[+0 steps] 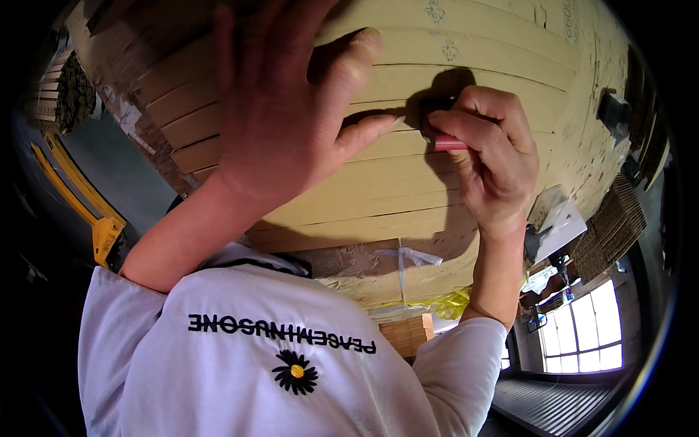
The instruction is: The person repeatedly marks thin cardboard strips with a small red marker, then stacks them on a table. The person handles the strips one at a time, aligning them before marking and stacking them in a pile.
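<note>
Tan cardboard covers the work surface in front of me, crossed by several long, nearly parallel slits or strip edges. My left hand is over its left side, fingers spread and thumb pointing right. Its upper fingers are dark and blurred, and whether the palm touches the cardboard I cannot tell. My right hand is closed around a small pink-and-dark block, held against or just above the cardboard. The fingers cover much of the block, so its exact kind is unclear. Beside it falls a dark shadow.
Clear tape clings to the near edge, above crumpled yellow plastic. A small dark object sits at the right. Stacked cardboard stands far left, near a yellow two-pronged frame. More corrugated cardboard lies right.
</note>
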The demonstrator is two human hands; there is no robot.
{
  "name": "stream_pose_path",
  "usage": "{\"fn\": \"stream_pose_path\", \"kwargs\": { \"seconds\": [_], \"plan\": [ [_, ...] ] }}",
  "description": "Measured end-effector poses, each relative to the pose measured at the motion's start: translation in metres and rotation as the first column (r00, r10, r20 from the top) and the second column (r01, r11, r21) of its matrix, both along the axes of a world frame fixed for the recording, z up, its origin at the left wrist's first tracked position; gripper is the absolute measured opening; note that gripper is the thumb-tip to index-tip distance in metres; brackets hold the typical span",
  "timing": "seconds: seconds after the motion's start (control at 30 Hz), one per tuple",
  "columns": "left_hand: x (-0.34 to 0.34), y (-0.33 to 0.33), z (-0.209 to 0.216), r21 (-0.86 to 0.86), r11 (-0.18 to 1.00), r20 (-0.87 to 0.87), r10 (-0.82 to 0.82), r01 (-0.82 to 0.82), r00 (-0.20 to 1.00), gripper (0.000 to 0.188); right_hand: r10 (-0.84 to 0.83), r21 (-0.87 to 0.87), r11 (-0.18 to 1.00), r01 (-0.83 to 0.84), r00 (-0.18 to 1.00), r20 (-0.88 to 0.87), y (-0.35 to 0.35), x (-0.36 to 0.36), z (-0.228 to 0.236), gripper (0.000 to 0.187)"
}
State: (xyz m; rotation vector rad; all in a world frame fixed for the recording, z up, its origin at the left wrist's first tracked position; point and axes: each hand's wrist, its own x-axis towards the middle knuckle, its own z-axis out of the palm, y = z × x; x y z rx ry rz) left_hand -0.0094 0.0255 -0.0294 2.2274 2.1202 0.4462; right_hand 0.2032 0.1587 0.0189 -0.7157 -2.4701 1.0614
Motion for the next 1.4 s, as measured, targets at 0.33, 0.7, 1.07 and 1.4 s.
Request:
{"fn": "stream_pose_path", "kwargs": {
  "seconds": [0.33,0.7,1.07,1.4],
  "plan": [
    [0.017,-0.003,0.003,-0.068,0.997,-0.042,0.024,-0.027,0.999,0.105,-0.089,-0.133,0.987,0.089,0.996,0.006,0.000,0.003,0.011,0.015],
    [0.021,-0.006,0.008,-0.093,0.995,0.032,0.042,-0.039,0.999,0.105,-0.287,-0.277,0.932,0.235,0.944,-0.162,-0.021,0.052,0.008,0.019],
    [0.024,0.005,0.028,-0.147,0.981,0.229,0.162,-0.131,0.960,0.093,-0.101,-0.057,0.993,0.100,0.995,-0.014,-0.017,0.033,0.009,0.023],
    [0.023,0.005,0.028,-0.177,0.977,0.263,0.167,-0.122,0.950,0.090,-0.068,-0.018,0.997,0.069,0.997,0.035,-0.015,0.027,0.013,0.026]
  ]
}}
